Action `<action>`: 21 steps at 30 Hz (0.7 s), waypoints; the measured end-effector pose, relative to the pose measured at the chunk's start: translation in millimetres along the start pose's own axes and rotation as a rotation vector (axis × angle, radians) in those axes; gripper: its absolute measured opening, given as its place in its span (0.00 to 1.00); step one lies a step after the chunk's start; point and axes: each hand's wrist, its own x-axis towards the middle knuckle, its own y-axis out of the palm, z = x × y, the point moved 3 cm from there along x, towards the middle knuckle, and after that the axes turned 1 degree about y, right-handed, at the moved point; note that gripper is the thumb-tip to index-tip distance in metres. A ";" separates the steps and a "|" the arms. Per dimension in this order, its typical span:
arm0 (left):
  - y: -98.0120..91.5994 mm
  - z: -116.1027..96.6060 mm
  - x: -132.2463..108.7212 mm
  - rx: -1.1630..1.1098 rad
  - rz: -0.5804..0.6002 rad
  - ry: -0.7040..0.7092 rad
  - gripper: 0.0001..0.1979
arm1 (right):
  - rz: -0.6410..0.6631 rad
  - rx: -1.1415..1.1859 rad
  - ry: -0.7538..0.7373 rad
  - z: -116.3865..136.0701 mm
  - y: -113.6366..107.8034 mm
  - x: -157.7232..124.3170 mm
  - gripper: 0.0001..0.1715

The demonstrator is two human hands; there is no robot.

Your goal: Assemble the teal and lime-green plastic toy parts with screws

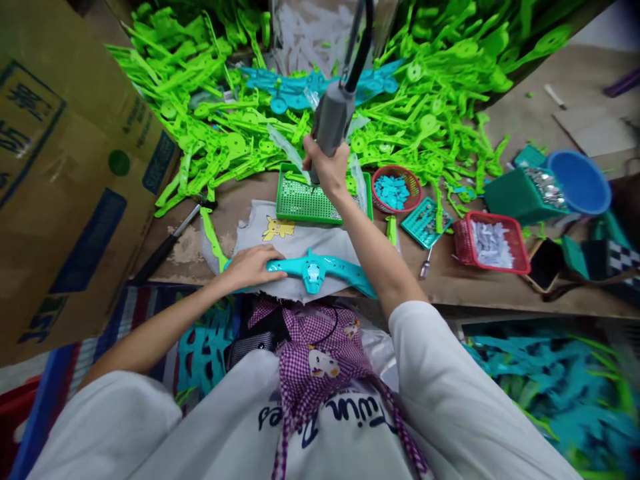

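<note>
My left hand (255,267) is closed on the left arm of a curved turquoise plastic part (340,269), which lies on a grey cloth (245,230) at the bench's near edge. A raised block sits at the part's middle. In my right hand (327,163) is a grey, hanging electric screwdriver (333,120), held upright with a black cord rising from its top. Its tip points down over a green perforated tray (300,200) holding small metal pieces, possibly screws. Whether the tip touches them I cannot tell.
Bright green plastic parts (225,143) are heaped along the back. A cardboard box (85,173) walls off the left, beside a hammer (165,243). Rightward stand a round red basket (417,190), a rectangular red basket (523,257) and a small screwdriver (426,265).
</note>
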 end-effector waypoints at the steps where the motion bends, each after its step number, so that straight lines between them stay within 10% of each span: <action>1: -0.2 -0.4 -0.3 -0.004 0.000 0.002 0.21 | -0.010 -0.013 -0.013 -5.8 0.8 4.6 0.39; 13: 2.2 1.0 -1.7 -0.026 0.018 0.003 0.19 | -0.072 -0.012 -0.006 -41.9 10.8 25.3 0.42; 21: 1.9 0.8 -1.1 -0.026 0.021 -0.007 0.19 | 0.021 -0.038 0.025 -20.2 9.4 20.3 0.44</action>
